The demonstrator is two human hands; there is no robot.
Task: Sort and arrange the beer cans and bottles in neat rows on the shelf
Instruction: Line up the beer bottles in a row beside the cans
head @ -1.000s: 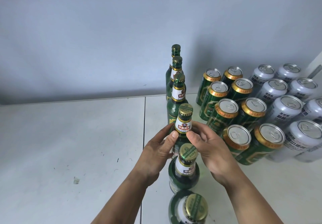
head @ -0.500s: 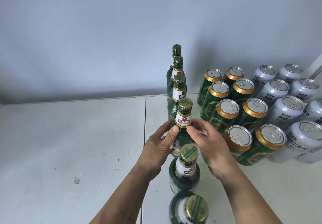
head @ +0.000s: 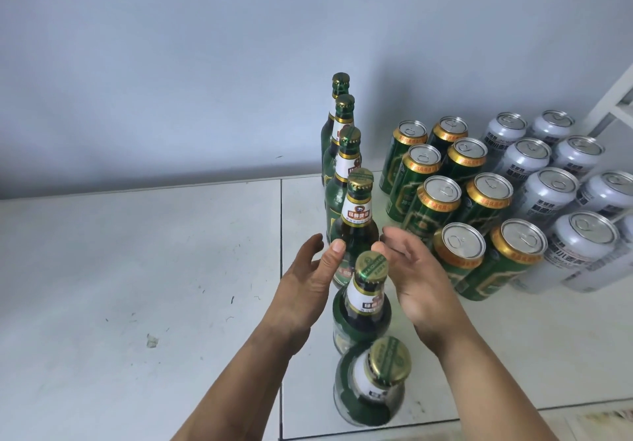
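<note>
A grey wall (head: 205, 63) was seen behind a white shelf (head: 120, 269), whose surface was split by a seam running front to back. A white frame (head: 613, 98) was visible at the far right edge.

On the right part of the shelf, silver cans (head: 548, 194) were stood in two rows running back toward the wall, and just left of them green cans (head: 442, 200) were stood in two like rows, eight being counted, all upright with tops unopened.

Left of the green cans, six green bottles (head: 342, 152) were lined up in one row from the front edge to the wall, all upright and capped.

The left hand (head: 305, 283) and right hand (head: 411, 276) were held on either side of the fourth bottle (head: 356, 221) from the wall. Both hands were spread, fingers loosely curved, with nothing gripped. The left thumb was seen at the bottle's shoulder; whether it touched the glass could not be told. The right fingertips were just beside the bottle, apart from it.
</note>
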